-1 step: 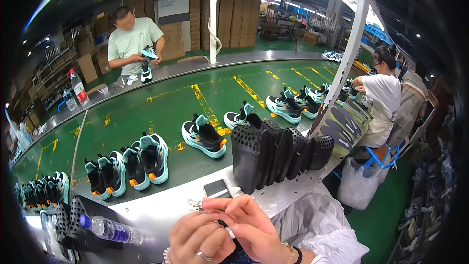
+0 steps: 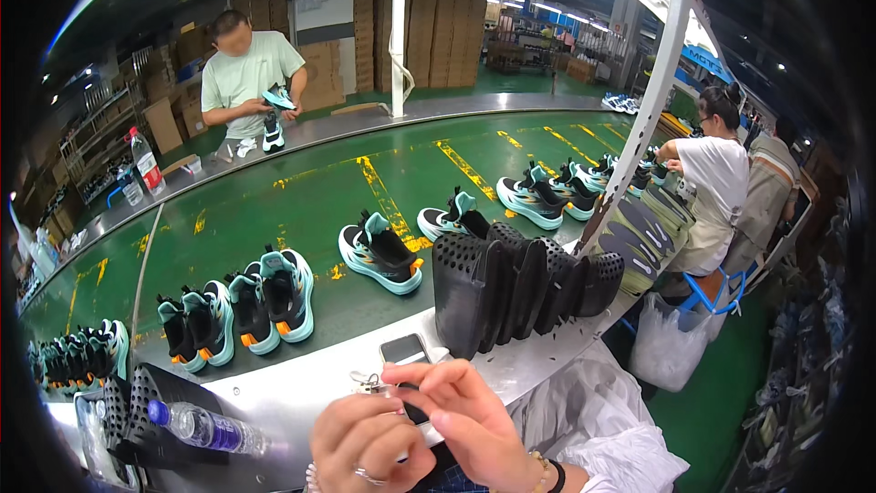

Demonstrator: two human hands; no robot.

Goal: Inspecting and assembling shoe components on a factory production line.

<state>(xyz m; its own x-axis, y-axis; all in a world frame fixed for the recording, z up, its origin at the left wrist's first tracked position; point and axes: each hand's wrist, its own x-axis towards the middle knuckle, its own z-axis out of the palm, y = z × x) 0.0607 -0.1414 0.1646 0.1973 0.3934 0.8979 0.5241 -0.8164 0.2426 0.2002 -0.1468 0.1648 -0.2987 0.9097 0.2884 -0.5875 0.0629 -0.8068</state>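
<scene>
Both hands meet at the near edge of the counter (image 2: 301, 393): the left hand (image 2: 370, 443) and right hand (image 2: 470, 429) pinch one small dark part (image 2: 412, 409) between closed fingers. A loose grip could drop it onto the phone (image 2: 404, 348). One bottle (image 2: 205, 426) lies left; about six black soles (image 2: 520, 283) stand right.

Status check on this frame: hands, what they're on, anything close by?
Left hand and right hand together pinching a small dark item, identity unclear. Phone lies just beyond. Black insole stack nearby.
</scene>
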